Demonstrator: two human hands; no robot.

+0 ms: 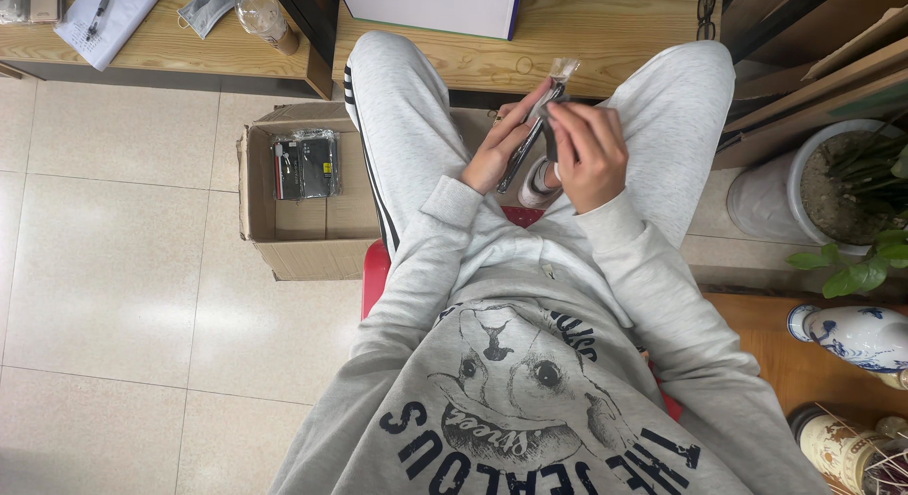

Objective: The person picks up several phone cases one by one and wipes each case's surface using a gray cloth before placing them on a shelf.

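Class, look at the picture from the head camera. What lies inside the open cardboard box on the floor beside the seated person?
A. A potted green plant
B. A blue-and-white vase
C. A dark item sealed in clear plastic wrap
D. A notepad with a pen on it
C: the cardboard box holds only a dark item in clear plastic wrap, lying near its back wall.

My knees hem my hands in on both sides, and the desk [605, 41] edge closes off the space just ahead. To my left, past my thigh, the cardboard box [293, 230] blocks the low route; beyond it the tiled floor [104, 268] lies open. On my right a white plant pot [776, 192] crowds the gap.
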